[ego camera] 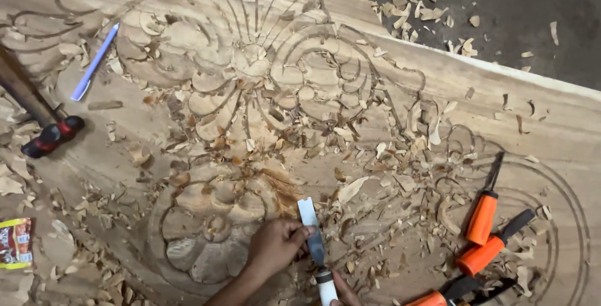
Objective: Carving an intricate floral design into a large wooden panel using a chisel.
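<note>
At the far left edge a small red and yellow printed sachet [15, 242] lies among shavings, and above it a tool with a black and red handle [52, 136] rests on the large pale carved wooden panel [551, 124]. A little to the right, a light blue plastic pen [94, 62] lies slanted on the panel, beside the upper carved flower with long curved petals [250, 62]. Loose curled wood shavings [350, 137] cover the middle of the panel. Lower down there is a second, round carved flower [213, 231], and the left hand [273, 245] rests just at its right side. The fingers of this hand are closed around the flat steel blade of a wide chisel with a white handle [313, 234], whose edge points up toward the middle of the panel. The chisel is at the bottom centre of the view, between the two hands. Of the right hand [344, 293] only a small part shows at the bottom edge, touching the white handle; I cannot tell how tightly it closes there. To the right, three chisels with orange handles [482, 218] lie on the panel close together. At the top right, the dark floor [532, 5] carries more shavings.
</note>
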